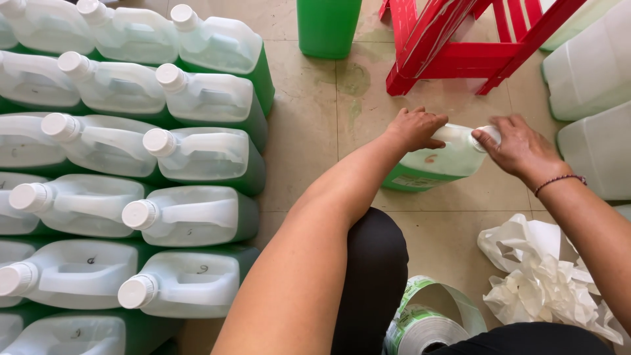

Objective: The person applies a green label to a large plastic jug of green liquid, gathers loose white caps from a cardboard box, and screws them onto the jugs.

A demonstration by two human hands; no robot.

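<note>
While the left hand [415,127] gripped the jug [437,160] lying on the floor [309,131] at centre right of the frame, right hand [519,148] fingers [485,138] pinched its white cap [490,133]. Capped jugs [190,213] filled the left side.

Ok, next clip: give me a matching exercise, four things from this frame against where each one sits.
Things:
1. red stool
2. label roll
3. crumpled white paper
4. capped jugs in rows

Places:
A. far left, on the floor
B. bottom centre, beside the knee
C. top, beyond the hands
D. lower right, under the right forearm

Pairs: 1-C, 2-B, 3-D, 4-A
</note>
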